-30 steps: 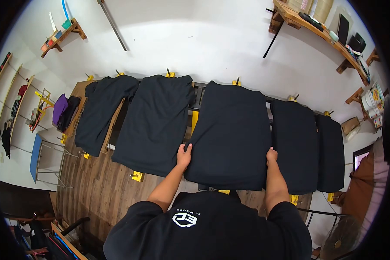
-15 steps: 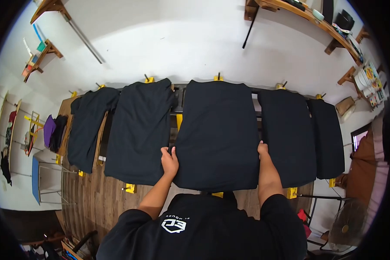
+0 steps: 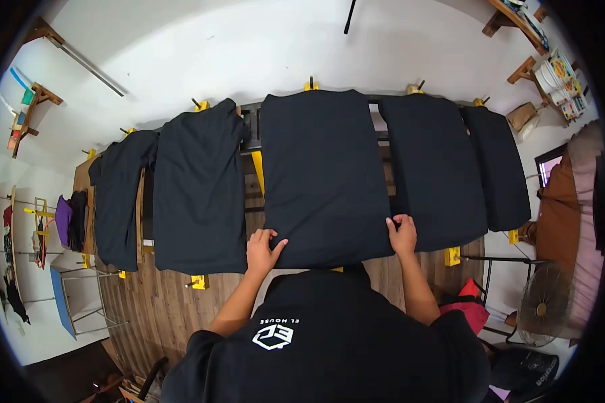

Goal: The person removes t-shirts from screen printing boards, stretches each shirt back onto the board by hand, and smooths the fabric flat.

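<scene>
Nearest is the person's own dark shirt (image 3: 376, 342), its front close to the near hem of the middle black cloth (image 3: 326, 174), which lies draped lengthwise over a support. The left grip (image 3: 265, 252) rests at that cloth's near left side, loosely open, thumb spread from the bent fingers, holding no visible fold. The right grip (image 3: 402, 235) has its fingers curled at the near right side; whether it pinches fabric I cannot tell. The step in hand looks like adjusting these side edges, and an even pull or smoothing there would call for both hands working level, since faint creases cross the near part. Beside them, the right-hand cloth (image 3: 440, 174) crowds the right grip, leaving a narrow gap, while the left-hand cloth (image 3: 198, 201) comes up just beside the left grip. A yellow bracket (image 3: 197, 282) juts out below the latter. Farther off, a dark frame (image 3: 250, 127) runs behind the row, with a white wall (image 3: 208, 47) beyond.
</scene>
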Motion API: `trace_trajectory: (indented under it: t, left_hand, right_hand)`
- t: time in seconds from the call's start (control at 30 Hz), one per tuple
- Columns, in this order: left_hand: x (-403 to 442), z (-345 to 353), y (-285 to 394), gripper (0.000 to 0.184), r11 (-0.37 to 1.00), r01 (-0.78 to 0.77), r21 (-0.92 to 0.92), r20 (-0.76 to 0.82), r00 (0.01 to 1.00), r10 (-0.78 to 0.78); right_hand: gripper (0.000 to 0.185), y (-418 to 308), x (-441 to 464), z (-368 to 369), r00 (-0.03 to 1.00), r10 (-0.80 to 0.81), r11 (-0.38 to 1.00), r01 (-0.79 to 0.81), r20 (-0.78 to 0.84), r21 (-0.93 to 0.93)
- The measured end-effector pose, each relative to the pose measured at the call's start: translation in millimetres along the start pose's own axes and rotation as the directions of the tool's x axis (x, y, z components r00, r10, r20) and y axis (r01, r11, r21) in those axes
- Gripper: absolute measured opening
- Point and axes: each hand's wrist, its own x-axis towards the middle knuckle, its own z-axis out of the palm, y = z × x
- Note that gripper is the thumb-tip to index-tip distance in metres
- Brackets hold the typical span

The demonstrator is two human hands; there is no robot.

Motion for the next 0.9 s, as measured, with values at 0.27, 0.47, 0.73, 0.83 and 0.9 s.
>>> trace_trajectory:
  t: [0.27, 0.47, 0.73, 0.83, 0.9]
  left_hand:
    - [-11, 10, -2, 0.017, 0.950, -0.228, 0.214, -0.136, 0.956, 0.260]
    - [-15, -6, 0, 0.017, 0.949, -0.310, 0.067, -0.128, 0.940, 0.316]
    - [-41, 1, -11, 0.029, 0.991, 0.011, -0.133, -0.207, 0.978, -0.038]
    - [-66, -2, -13, 0.036, 0.964, 0.201, -0.174, -0.142, 0.964, -0.226]
    - [-83, 11, -23, 0.040, 0.850, 0.435, -0.298, -0.051, 0.882, -0.469]
  right_hand:
    - [0.033, 6, -21, -7, 0.998, 0.051, 0.998, -0.052, -0.032, -0.028]
    - [0.038, 16, -24, -22, 0.996, 0.078, 0.994, -0.080, -0.034, -0.068]
    - [0.044, 35, -46, 3, 0.967, 0.246, 0.961, -0.252, 0.060, 0.117]
    - [0.043, 38, -71, 4, 0.938, 0.336, 0.909, -0.346, 0.079, 0.232]
    - [0.040, 49, -85, 14, 0.931, 0.351, 0.873, -0.364, 0.099, 0.325]
